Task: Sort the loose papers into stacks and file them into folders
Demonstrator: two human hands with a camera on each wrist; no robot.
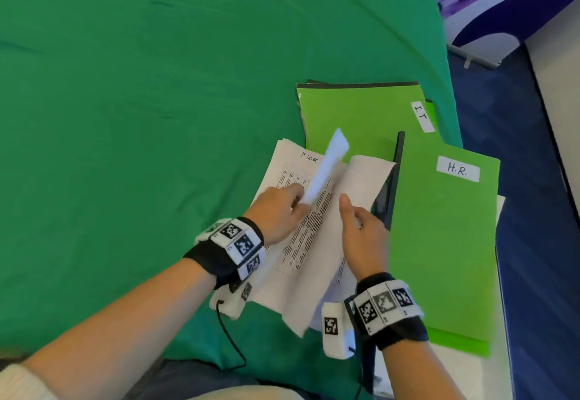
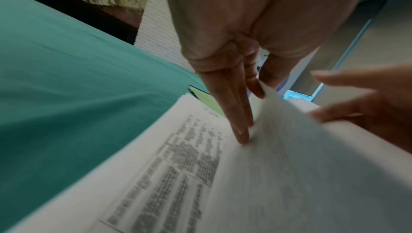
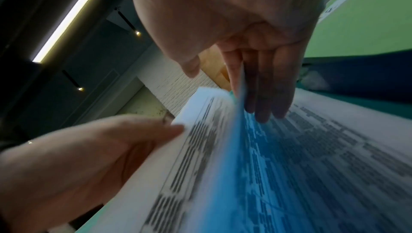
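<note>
1. Our left hand [image 1: 277, 211] pinches one lifted sheet [image 1: 328, 167] of the paper stack [image 1: 292, 274] near the worktop [image 1: 125, 117] edge.
2. Our right hand [image 1: 361, 239] holds the turned pages, fingers straight beneath them.
3. The I.T folder [image 1: 361, 114] and H.R. folder [image 1: 439, 242] lie right of the stack.

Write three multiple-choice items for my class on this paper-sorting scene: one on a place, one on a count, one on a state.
1. Where does the light green card folder labelled H.R. lie relative to the stack of white printed papers?
A. left of it
B. right of it
C. under it

2. How many labelled green folders show?
A. one
B. two
C. four

3. What is the left hand doing?
A. lifting a white sheet
B. resting flat on the dark green cloth
C. opening a folder

Key: 1 B, the H.R. folder lies right of the stack. 2 B, the other, labelled I.T, lies farther away. 3 A, the sheet curls up from its fingers.
</note>
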